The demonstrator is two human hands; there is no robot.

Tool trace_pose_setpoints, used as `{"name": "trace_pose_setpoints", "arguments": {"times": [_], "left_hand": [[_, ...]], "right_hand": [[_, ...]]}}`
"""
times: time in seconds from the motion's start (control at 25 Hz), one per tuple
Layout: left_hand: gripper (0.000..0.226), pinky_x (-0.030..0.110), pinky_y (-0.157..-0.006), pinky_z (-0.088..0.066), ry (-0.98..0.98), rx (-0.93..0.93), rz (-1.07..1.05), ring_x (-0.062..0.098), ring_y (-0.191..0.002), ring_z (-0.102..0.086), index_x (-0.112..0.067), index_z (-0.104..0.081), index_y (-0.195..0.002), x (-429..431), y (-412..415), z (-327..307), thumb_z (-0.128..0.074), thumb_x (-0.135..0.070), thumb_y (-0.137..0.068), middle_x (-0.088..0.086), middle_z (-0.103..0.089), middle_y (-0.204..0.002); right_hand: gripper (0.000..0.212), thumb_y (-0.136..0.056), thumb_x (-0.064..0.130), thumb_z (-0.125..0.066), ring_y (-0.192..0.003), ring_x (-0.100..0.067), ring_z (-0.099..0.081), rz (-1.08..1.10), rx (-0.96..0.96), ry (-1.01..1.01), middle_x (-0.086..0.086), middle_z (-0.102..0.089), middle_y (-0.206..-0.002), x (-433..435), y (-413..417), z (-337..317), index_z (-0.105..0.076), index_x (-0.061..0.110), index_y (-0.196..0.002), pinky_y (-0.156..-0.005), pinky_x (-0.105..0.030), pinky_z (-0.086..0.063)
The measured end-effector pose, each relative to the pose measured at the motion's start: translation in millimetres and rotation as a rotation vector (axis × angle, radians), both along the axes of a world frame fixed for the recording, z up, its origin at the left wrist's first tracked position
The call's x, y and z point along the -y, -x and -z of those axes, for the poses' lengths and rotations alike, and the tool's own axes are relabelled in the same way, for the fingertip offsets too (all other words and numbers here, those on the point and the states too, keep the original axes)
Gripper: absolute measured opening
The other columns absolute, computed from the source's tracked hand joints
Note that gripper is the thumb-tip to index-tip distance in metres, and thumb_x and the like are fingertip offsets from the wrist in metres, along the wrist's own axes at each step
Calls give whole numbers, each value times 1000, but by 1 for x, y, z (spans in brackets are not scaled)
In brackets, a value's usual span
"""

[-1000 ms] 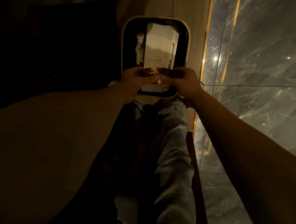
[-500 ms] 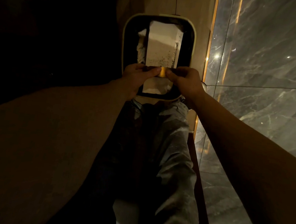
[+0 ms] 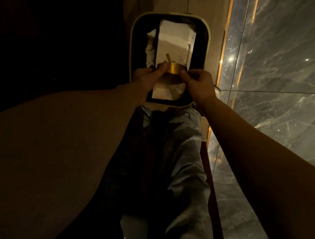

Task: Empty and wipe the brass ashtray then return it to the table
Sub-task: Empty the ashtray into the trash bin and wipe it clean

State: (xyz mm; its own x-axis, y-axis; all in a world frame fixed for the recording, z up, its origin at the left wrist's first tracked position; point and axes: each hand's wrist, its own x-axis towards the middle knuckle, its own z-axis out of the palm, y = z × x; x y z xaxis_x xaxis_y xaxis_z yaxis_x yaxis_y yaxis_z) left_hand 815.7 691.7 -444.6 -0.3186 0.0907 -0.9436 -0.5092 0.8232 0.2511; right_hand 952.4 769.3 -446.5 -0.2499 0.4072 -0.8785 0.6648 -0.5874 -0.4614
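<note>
Head view: both hands (image 3: 146, 75) hold unmarked brass ashtray (image 3: 174, 69).

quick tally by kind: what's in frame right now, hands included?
Hands: 2, left hand and right hand, both gripping the ashtray
Brass ashtray: 1, held over the bin
Waste bin: 1, cream rim, pale paper inside
Total: 4
</note>
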Motion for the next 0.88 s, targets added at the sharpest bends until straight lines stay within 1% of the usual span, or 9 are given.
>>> {"name": "trace_pose_setpoints", "arguments": {"times": [0.16, 0.28, 0.4, 0.48, 0.56, 0.64, 0.72, 0.8, 0.88], "left_hand": [[38, 31, -89, -56, 44, -59, -7, 21, -105, -67, -14, -64, -90, -5, -2, -2, -72, -50, -80, 9, -69, -115], [43, 36, -91, -58, 63, -141, -11, 23, -104, -66, -14, -58, -87, -7, -3, 0, -71, -54, -79, 8, -66, -112], [50, 42, -89, -58, 120, -225, 8, 25, -98, -68, -17, -56, -76, -9, -4, 4, -72, -64, -70, 5, -67, -98], [50, 44, -84, -60, 138, -290, 27, 28, -92, -70, -14, -56, -69, -9, -7, 6, -67, -61, -77, 8, -70, -89], [45, 42, -84, -59, 107, -359, 95, 32, -91, -70, -13, -62, -69, -8, -12, 5, -59, -52, -90, 16, -72, -90], [38, 27, -86, -50, 61, -399, 242, 31, -106, -66, -9, -71, -98, -8, -18, -1, -49, -41, -98, 18, -70, -109], [44, 24, -94, -43, -12, -413, 373, 27, -124, -56, -14, -54, -136, -6, -23, -8, -53, -34, -97, 13, -61, -132], [77, 32, -104, -44, -105, -412, 468, 27, -130, -51, -18, -37, -148, -3, -24, -11, -69, -36, -81, 13, -50, -142], [102, 33, -104, -43, -130, -423, 598, 29, -131, -46, -13, -29, -151, 0, -21, -15, -83, -32, -66, 16, -38, -145]], "right_hand": [[36, -94, 29, -58, -111, -22, -60, -44, 10, -83, -12, -64, -121, 0, 1, -6, -57, 6, -121, -99, -39, -49], [35, -94, 23, -58, -113, -23, -60, -66, -15, -119, -12, -63, -124, 1, 1, -9, -53, 8, -125, -99, -37, -48], [38, -93, 16, -57, -115, -22, -60, -45, -61, -137, -12, -62, -127, 3, -1, -13, -49, 11, -130, -97, -32, -48], [40, -94, 14, -56, -118, -22, -58, -66, -72, -181, -12, -61, -129, 4, -2, -15, -49, 11, -133, -97, -28, -46], [41, -94, 15, -55, -120, -21, -57, -103, -74, -237, -11, -60, -130, 2, -2, -17, -49, 11, -135, -98, -26, -44], [38, -95, 15, -54, -112, -17, -59, -97, -88, -277, -8, -63, -124, 0, 0, -19, -52, 10, -133, -97, -26, -47], [32, -95, 11, -54, -100, -10, -58, -70, -110, -308, 1, -64, -108, -3, 3, -23, -57, 8, -127, -87, -12, -48], [32, -94, 4, -51, -97, -8, -55, -73, -108, -337, 4, -59, -102, -6, 5, -28, -58, 5, -126, -77, 2, -42], [34, -94, 3, -50, -103, -11, -56, -91, -105, -325, 0, -62, -110, -9, 7, -30, -57, 5, -128, -79, 2, -38]]}}
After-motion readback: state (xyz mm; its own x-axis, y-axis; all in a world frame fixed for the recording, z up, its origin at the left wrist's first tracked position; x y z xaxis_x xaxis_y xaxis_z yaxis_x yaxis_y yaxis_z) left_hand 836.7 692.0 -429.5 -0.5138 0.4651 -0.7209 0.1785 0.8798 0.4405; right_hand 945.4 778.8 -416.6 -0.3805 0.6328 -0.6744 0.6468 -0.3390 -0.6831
